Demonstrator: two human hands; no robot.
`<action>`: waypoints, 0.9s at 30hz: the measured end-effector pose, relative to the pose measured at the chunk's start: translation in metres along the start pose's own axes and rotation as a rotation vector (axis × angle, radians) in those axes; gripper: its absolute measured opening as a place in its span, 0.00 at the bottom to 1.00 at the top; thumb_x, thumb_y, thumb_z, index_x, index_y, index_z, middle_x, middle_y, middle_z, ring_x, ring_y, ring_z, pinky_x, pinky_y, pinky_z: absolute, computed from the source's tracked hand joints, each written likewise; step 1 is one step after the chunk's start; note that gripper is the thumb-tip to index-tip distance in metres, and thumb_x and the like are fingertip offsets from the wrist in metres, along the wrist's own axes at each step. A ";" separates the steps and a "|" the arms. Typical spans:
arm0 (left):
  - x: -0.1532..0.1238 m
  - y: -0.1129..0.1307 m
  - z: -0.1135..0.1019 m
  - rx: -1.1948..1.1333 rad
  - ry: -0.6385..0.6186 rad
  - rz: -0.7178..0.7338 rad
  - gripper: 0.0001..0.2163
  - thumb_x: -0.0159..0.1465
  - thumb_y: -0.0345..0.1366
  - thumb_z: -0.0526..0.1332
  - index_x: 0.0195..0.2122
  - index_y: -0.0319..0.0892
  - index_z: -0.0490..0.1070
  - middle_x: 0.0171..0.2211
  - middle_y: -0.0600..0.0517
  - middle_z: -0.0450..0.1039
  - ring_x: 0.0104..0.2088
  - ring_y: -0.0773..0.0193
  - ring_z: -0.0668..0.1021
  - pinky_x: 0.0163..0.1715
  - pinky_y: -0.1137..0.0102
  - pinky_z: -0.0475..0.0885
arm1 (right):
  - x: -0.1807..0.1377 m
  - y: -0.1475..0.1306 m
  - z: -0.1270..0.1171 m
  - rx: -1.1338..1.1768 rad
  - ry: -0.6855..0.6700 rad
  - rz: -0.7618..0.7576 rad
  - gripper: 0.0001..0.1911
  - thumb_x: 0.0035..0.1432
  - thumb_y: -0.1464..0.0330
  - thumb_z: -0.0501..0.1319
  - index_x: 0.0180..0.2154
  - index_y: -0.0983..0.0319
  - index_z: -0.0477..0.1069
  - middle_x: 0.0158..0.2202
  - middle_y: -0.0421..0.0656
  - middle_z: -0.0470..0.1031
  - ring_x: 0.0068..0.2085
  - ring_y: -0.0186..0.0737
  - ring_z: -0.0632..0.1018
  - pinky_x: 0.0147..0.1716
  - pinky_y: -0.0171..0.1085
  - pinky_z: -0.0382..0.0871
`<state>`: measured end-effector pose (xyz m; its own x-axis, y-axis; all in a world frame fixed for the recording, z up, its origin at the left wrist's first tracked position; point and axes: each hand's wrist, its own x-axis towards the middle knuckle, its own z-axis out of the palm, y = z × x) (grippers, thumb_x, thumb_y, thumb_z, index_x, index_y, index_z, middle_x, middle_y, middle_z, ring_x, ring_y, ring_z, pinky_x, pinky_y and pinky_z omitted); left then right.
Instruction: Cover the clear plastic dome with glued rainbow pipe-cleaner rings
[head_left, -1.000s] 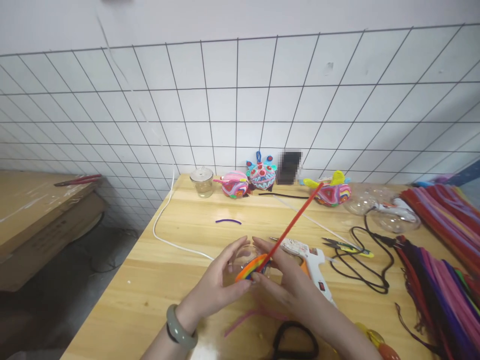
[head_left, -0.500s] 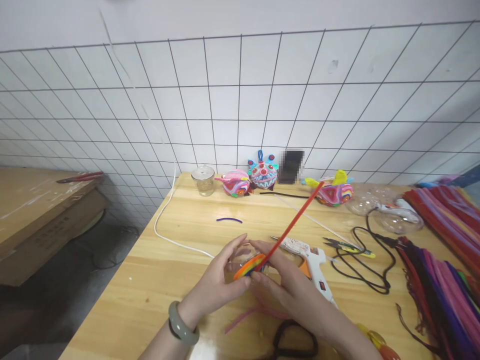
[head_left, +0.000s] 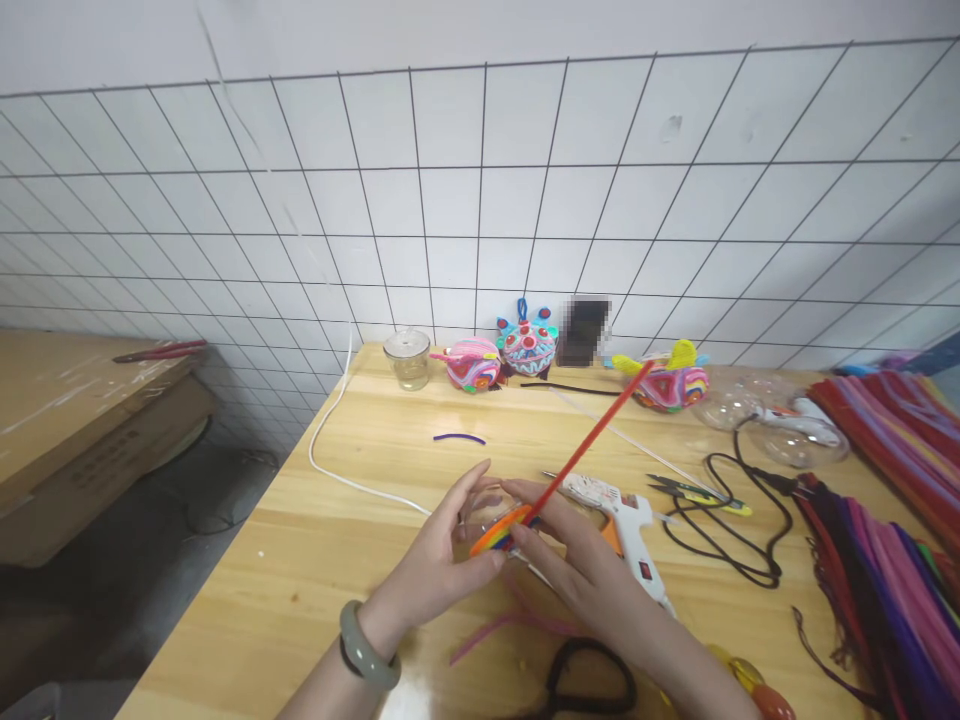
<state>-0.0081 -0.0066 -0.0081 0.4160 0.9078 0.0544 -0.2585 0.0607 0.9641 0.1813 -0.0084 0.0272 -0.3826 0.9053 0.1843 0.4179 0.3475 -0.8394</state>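
Note:
Between my two hands is a clear plastic ball (head_left: 480,512) with rainbow pipe cleaner strips (head_left: 499,532) fixed on it, orange outermost. My left hand (head_left: 442,550) curls round its left side, the thumb under the coloured part. My right hand (head_left: 574,545) grips the other side, fingers on top and thumb at the strips. A red pipe cleaner (head_left: 592,440) slants up to the right from the coloured part, by my right fingers; its lower end is partly hidden. Just right of my right hand lies a white glue gun (head_left: 626,515) on the table.
Decorated balls (head_left: 529,345) stand along the wall beside a glass cup (head_left: 407,360) and a pixelated dark object (head_left: 585,332). Yellow-black scissors (head_left: 697,492) and a black cord (head_left: 750,570) lie right. Pipe cleaner bundles (head_left: 892,590) cover the right side. A purple piece (head_left: 459,437) lies ahead.
My right thumb has lifted slightly and shifted along the rainbow strips. The ball has tilted a little in my hands; the red pipe cleaner still points up right.

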 end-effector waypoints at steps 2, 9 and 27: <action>0.000 0.000 0.000 0.001 0.003 -0.005 0.36 0.60 0.33 0.67 0.66 0.54 0.52 0.63 0.44 0.60 0.62 0.49 0.67 0.62 0.52 0.61 | 0.000 0.000 0.000 -0.005 0.000 -0.007 0.19 0.67 0.65 0.56 0.59 0.57 0.66 0.59 0.48 0.72 0.60 0.47 0.72 0.58 0.46 0.69; 0.000 0.002 0.001 0.053 0.029 -0.010 0.37 0.60 0.33 0.67 0.67 0.52 0.51 0.62 0.42 0.60 0.63 0.47 0.66 0.61 0.52 0.62 | -0.001 -0.001 0.001 0.037 -0.017 0.015 0.20 0.67 0.66 0.56 0.59 0.57 0.66 0.59 0.49 0.72 0.59 0.46 0.73 0.58 0.47 0.68; 0.002 0.005 -0.002 0.111 0.229 0.115 0.38 0.56 0.38 0.70 0.65 0.49 0.53 0.61 0.41 0.60 0.63 0.44 0.64 0.62 0.51 0.61 | -0.008 -0.009 -0.011 0.045 0.139 -0.244 0.10 0.63 0.73 0.60 0.40 0.54 0.77 0.44 0.44 0.81 0.47 0.44 0.80 0.47 0.43 0.76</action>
<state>-0.0098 -0.0035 -0.0034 0.1778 0.9771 0.1172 -0.1901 -0.0828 0.9783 0.1892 -0.0158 0.0392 -0.3493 0.8222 0.4493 0.2896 0.5508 -0.7828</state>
